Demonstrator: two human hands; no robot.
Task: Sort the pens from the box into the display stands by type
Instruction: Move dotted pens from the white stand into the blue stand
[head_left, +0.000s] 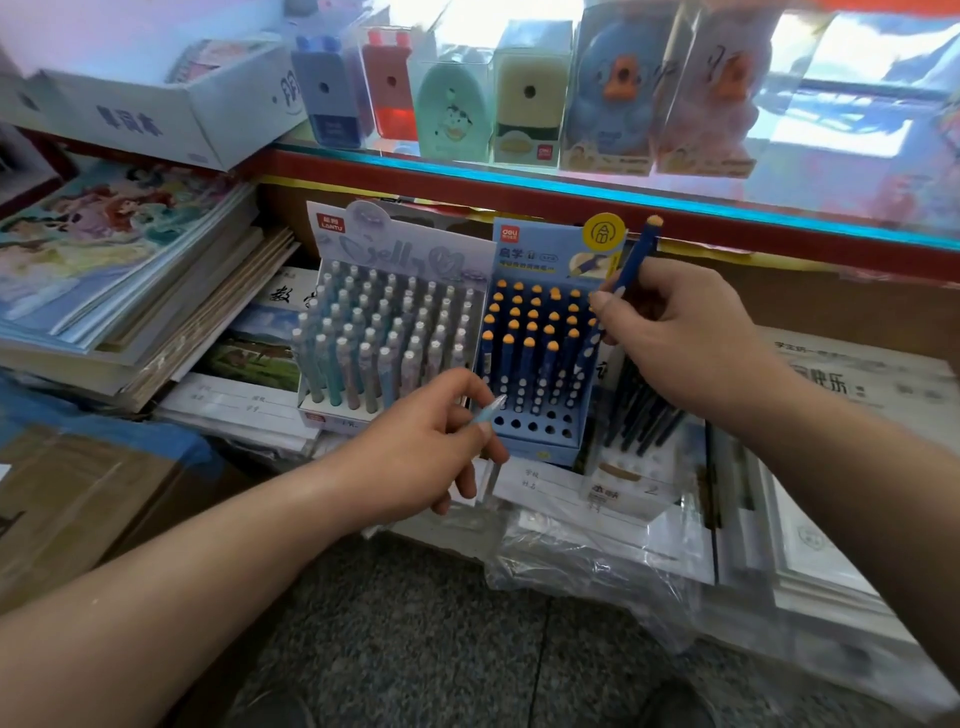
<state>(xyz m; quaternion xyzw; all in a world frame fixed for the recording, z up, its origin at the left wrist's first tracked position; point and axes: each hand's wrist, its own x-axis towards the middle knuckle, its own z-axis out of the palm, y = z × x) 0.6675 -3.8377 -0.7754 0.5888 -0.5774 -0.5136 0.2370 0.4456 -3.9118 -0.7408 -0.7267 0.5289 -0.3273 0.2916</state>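
Head view: blue stand (540, 449) nearly full, near holes empty. Left hand (426, 441) pinches pale pen (491, 407), right hand (675, 332) grips blue pen (641, 244); box (623, 488) holds more.

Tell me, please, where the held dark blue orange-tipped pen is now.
Head view: the right hand holds the pen tilted, above the right rear corner of the blue stand.

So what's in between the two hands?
In the head view, the blue cardboard display stand of dark blue, orange-capped pens stands between the left hand and the right hand.
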